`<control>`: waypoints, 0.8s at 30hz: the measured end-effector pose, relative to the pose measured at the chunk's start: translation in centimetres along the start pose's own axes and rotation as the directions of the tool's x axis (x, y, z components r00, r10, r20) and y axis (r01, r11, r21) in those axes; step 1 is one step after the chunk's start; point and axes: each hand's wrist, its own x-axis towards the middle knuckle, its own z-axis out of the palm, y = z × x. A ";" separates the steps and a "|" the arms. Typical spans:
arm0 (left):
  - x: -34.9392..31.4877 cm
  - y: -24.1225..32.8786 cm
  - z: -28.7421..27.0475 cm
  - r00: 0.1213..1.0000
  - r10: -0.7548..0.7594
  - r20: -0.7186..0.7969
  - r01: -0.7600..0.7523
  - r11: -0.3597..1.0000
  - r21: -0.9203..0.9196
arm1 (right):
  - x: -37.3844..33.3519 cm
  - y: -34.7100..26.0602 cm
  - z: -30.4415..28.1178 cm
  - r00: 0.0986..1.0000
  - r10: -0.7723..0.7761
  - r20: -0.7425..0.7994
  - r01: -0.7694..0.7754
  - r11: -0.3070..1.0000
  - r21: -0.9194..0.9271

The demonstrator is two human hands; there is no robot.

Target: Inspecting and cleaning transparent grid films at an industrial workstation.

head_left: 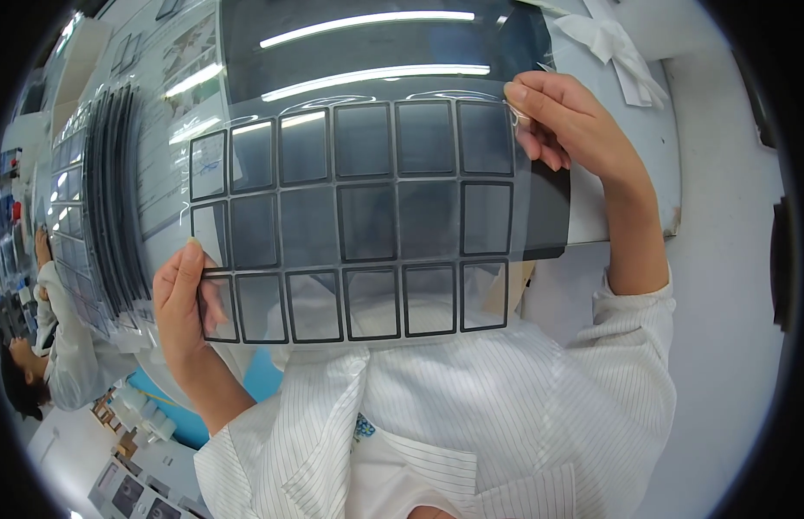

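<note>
A see-through plastic sheet (365, 221) is held up in front of me, with rows of black-edged rectangular frames on it. My left hand (182, 298) pinches its left edge near the lower corner, thumb in front and fingers showing through from behind. At the upper right corner, my right hand (564, 114) grips the sheet between thumb and fingers. Behind it lies a dark glossy panel (376, 54) that reflects two strips of light. The sheet's top edge overlaps the panel, and its lower row hangs before my striped white garment.
To the left stands a thick stack of similar framed sheets (116, 203). Crumpled white cloth or paper (611, 50) rests at the table's (648, 156) upper right. Another person (69, 372) works at far left. Papers under see-through film (181, 95) lie beside the panel.
</note>
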 end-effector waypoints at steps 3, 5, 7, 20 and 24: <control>-0.1 -0.2 -0.4 0.999 0.015 0.049 -0.014 1.000 -0.017 | 0.0 -0.1 0.3 1.000 0.013 -0.005 -0.013 1.000 0.000; -0.2 0.0 -0.3 0.999 0.013 0.047 -0.012 1.000 -0.017 | -0.2 -0.1 0.3 1.000 0.014 -0.006 -0.014 1.000 0.001; -0.4 0.1 -0.1 0.999 0.012 0.039 -0.011 1.000 -0.014 | -0.2 0.0 0.3 1.000 0.003 -0.004 -0.003 0.999 0.044; -1.0 0.1 1.0 0.998 -0.023 0.062 0.025 0.999 -0.029 | -0.6 -0.1 -0.1 0.999 0.036 -0.014 -0.036 0.999 0.021; -1.3 0.2 1.5 0.998 -0.017 0.067 0.020 0.999 -0.044 | -0.6 0.1 -0.4 0.998 0.060 -0.005 -0.060 0.998 0.015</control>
